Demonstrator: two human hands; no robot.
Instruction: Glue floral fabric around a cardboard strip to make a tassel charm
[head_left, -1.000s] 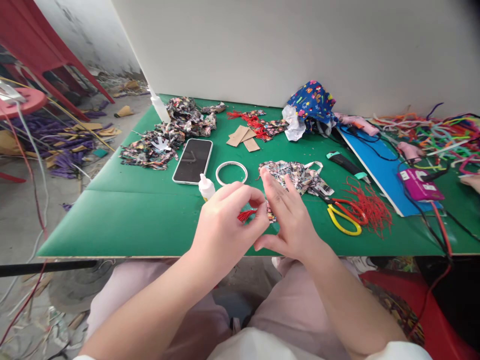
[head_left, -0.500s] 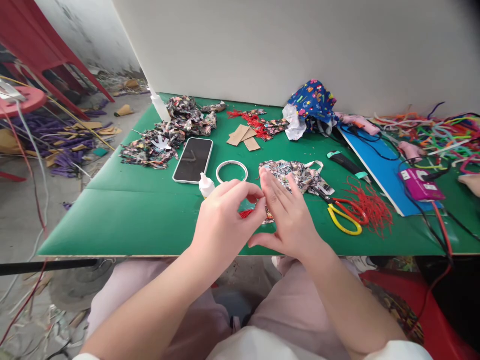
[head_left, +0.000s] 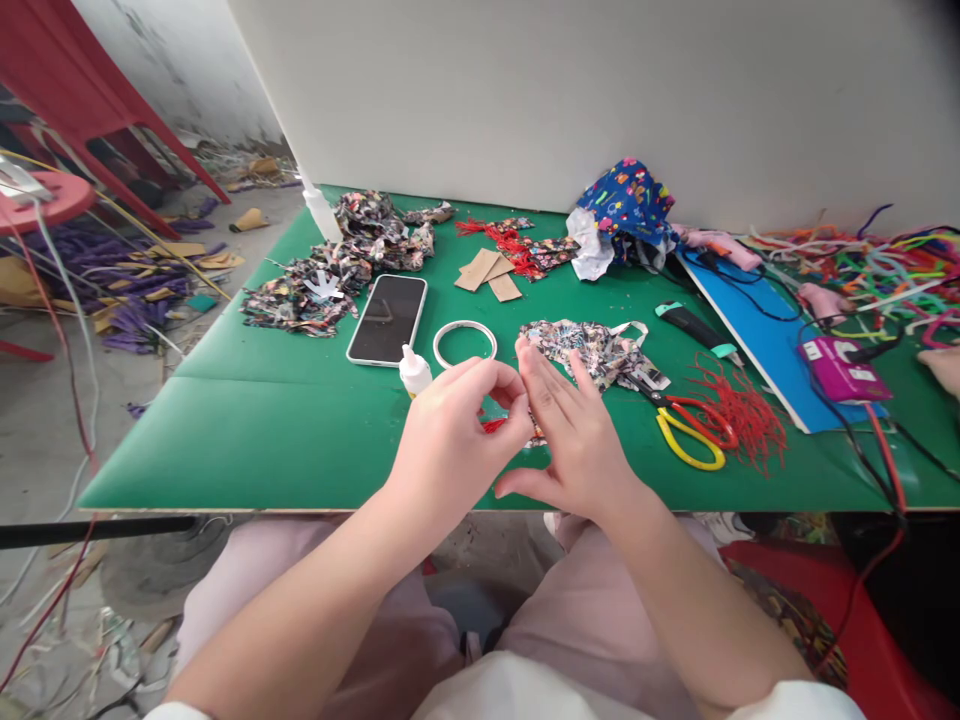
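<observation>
My left hand (head_left: pixel 450 430) has thumb and forefinger pinched together against the fingers of my right hand; whatever lies in the pinch is too small or hidden to make out. Stretched nearly flat, my right hand (head_left: pixel 574 430) has its thumb spread away from the fingers. Below and between the hands, red threads (head_left: pixel 493 426) and a bit of patterned fabric (head_left: pixel 537 433) show on the green table, mostly covered. A white ring (head_left: pixel 437 345) and a small white squeeze bottle (head_left: pixel 414 371) are just beyond my left hand. Crumpled floral fabric (head_left: pixel 592 345) lies past my right fingertips.
Scissors (head_left: pixel 694 440), red threads (head_left: pixel 739 415) and a utility knife (head_left: pixel 694 330) lie to the right, near a blue board (head_left: pixel 757 340) with cords. A phone (head_left: pixel 388 320), fabric scraps (head_left: pixel 300 300), cardboard pieces (head_left: pixel 484 270) and another bottle (head_left: pixel 321 213) are further back.
Both hands stay almost where they were, with only a very slight shift of the fingers. The things on the table have not moved.
</observation>
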